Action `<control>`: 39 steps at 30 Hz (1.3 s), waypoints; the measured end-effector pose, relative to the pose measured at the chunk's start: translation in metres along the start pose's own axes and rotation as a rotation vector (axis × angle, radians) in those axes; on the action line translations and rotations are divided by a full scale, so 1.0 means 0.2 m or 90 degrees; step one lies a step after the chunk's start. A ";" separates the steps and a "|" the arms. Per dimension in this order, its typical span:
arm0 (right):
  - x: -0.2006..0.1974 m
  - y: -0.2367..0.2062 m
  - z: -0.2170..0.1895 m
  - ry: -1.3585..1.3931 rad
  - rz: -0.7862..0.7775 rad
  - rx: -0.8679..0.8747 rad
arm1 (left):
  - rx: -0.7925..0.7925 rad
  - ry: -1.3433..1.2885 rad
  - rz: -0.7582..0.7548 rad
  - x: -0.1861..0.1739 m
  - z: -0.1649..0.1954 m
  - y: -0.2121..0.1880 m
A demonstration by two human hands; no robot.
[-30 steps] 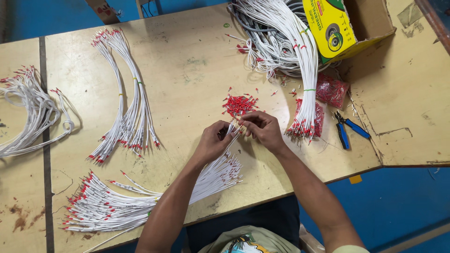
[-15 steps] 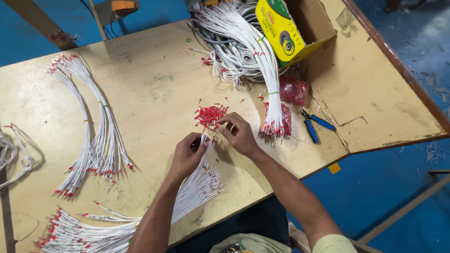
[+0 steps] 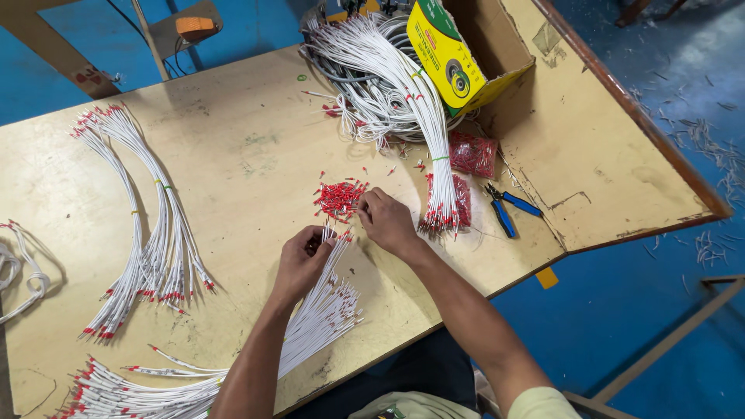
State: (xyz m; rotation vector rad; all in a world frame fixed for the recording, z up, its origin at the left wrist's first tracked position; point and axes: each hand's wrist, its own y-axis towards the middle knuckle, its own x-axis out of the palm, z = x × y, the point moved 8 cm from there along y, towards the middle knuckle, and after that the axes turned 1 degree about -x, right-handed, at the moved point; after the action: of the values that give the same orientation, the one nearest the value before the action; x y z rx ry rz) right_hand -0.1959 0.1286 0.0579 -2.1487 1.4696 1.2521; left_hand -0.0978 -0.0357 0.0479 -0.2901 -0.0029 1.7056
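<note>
Judging by the table (image 3: 233,155), I count 2 tied bundles of red-tipped wires (image 3: 155,233) near its left edge as done, while the loose fan of white wires (image 3: 322,314) at the near edge looks still in work. My left hand (image 3: 299,264) closes around that fan's upper ends. My right hand (image 3: 388,221) pinches something small beside the pile of red caps (image 3: 339,199), mid-table.

On the tabletop (image 3: 233,163): pile of terminals (image 3: 339,199) just behind both hands; wire bundle (image 3: 322,318) under left hand (image 3: 303,264); pliers (image 3: 506,209) right of right hand (image 3: 388,221); cardboard box (image 3: 473,54) at far right; tied wire bundles (image 3: 147,233) to the left.
</note>
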 end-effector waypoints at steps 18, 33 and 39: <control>0.06 -0.05 0.08 0.645 -0.028 0.156 | 0.006 0.007 -0.005 -0.01 0.08 -0.02; 0.03 -0.11 0.02 0.676 -0.042 0.081 | -0.023 0.040 0.002 0.01 -0.05 -0.01; 0.04 -0.12 0.00 0.747 -0.072 0.077 | -0.027 0.015 0.001 0.02 -0.06 -0.01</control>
State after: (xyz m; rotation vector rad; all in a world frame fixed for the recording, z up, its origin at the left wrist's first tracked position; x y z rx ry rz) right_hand -0.1736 0.1346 0.0467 -2.9393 1.6023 -0.2935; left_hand -0.0942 -0.0343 0.0364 -0.3425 -0.0212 1.7058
